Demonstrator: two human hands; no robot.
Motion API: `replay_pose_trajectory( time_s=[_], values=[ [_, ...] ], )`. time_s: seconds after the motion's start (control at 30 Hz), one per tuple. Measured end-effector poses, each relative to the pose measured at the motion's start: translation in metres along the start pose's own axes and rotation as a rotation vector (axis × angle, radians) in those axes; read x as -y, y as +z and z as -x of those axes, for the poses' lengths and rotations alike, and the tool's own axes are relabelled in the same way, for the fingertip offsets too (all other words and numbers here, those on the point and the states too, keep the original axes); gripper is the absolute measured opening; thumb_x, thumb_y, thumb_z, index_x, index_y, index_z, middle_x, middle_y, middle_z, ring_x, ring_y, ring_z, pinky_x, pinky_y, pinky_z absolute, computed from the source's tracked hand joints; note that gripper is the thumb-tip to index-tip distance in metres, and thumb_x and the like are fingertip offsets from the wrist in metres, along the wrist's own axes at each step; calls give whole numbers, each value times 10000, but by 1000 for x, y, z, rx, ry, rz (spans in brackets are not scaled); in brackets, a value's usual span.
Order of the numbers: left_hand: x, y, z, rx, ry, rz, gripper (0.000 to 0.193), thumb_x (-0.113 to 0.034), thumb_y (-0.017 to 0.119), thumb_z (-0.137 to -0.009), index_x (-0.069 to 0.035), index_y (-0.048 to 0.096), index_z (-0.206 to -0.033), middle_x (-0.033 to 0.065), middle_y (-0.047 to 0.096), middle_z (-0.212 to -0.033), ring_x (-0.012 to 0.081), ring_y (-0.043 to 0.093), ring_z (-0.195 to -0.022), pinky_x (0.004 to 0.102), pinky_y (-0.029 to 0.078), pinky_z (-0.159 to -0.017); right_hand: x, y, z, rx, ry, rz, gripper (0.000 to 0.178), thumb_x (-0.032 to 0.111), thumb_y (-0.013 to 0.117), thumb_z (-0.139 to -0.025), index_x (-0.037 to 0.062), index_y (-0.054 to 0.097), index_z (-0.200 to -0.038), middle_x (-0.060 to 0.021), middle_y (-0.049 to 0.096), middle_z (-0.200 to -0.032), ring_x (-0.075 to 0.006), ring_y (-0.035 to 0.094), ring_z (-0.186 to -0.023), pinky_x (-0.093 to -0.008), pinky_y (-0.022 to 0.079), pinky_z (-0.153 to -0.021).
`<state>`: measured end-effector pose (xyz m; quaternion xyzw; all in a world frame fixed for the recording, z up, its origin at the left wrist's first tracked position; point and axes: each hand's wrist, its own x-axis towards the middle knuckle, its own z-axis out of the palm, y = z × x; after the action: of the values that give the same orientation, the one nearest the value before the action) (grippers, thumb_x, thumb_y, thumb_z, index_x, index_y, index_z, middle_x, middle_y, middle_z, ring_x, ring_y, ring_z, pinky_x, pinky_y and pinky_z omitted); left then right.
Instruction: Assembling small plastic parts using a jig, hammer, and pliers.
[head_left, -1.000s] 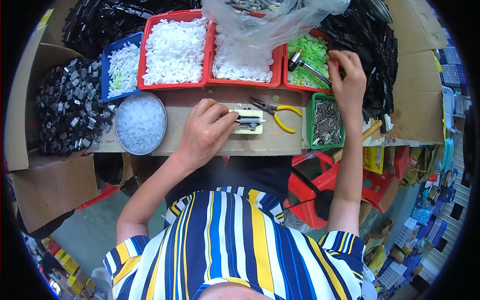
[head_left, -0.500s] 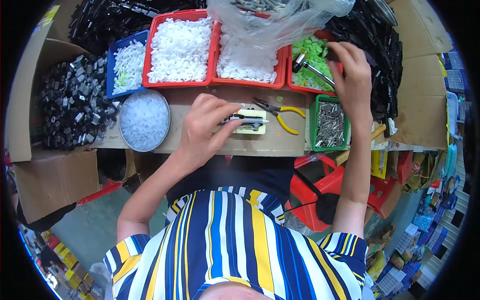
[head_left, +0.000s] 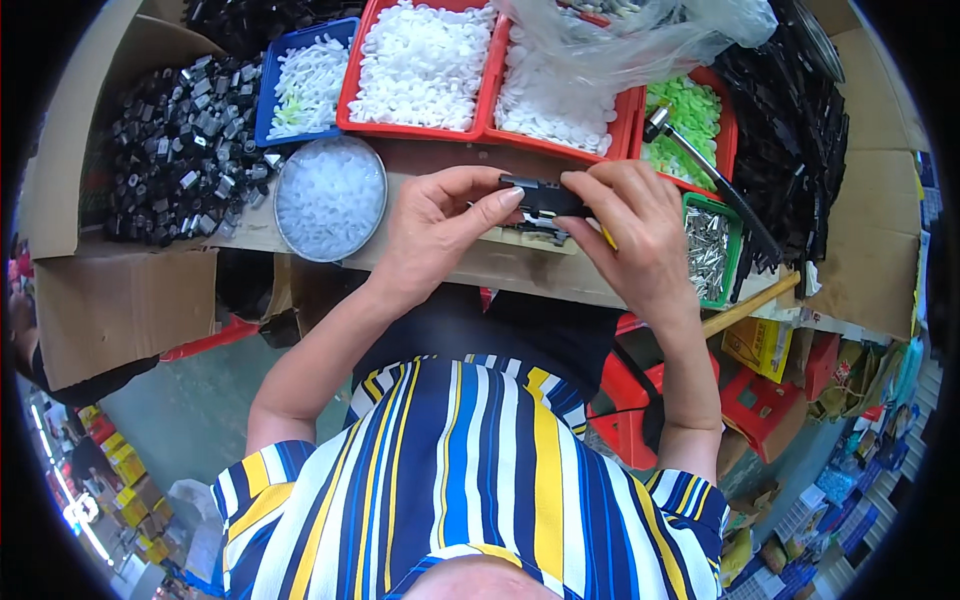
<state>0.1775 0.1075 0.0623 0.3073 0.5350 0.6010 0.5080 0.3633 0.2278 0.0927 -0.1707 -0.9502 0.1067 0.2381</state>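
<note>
A small black plastic part (head_left: 545, 197) is held up between my two hands. My left hand (head_left: 425, 232) pinches its left end between thumb and fingers. At the other end, the fingers and thumb of my right hand (head_left: 640, 230) close on it. Just beneath lies a cream block (head_left: 530, 241) on the bench, mostly covered by the part and my hands. A bit of yellow plier handle (head_left: 608, 237) shows by my right thumb; the rest is hidden. A hammer (head_left: 715, 180) with a dark grip rests slanting across the red tray's edge, right of my right hand.
Red trays of white pieces (head_left: 420, 65) and green pieces (head_left: 685, 125) line the back. A blue tray (head_left: 310, 80), a round dish of translucent pieces (head_left: 330, 200) and black parts (head_left: 185, 145) sit left. A green tray of metal pins (head_left: 708, 250) stands right.
My right hand has left the hammer and come down to the middle. The black part has been lifted off the cream block into both hands. The view has shifted.
</note>
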Motion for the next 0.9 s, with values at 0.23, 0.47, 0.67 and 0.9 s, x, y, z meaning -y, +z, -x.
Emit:
replay_pose_trajectory(
  time_s=[0.23,0.47,0.67,0.9],
  values=[
    [-1,-33,6,-195,232,-442,268,-176,743,-879,-18,714,-1093,43,683,-1006,78,588,-822,234,410,-629,17,28,5,187,82,-72,295,148,742,-787,69,627,-1047,-67,559,-1007,-245,548,-980,-402,423,-788],
    [-1,-35,9,-219,229,-503,231,-178,727,-894,-15,721,-1057,56,688,-976,98,598,-804,242,424,-637,21,38,-3,242,85,-37,266,145,741,-790,63,633,-1019,-70,549,-971,-249,540,-955,-400,426,-784],
    [0,-29,9,-176,240,-562,226,-167,728,-889,0,715,-1041,76,688,-972,133,611,-807,267,451,-662,22,41,-2,256,105,-44,248,144,743,-793,58,642,-1002,-70,547,-956,-243,540,-945,-392,427,-782],
    [7,-19,10,-131,371,-718,198,-104,718,-872,-2,709,-1041,89,674,-997,176,628,-877,290,455,-700,14,47,3,212,121,-122,284,153,745,-794,54,647,-1041,-74,567,-982,-247,550,-960,-388,428,-780]
  ],
)
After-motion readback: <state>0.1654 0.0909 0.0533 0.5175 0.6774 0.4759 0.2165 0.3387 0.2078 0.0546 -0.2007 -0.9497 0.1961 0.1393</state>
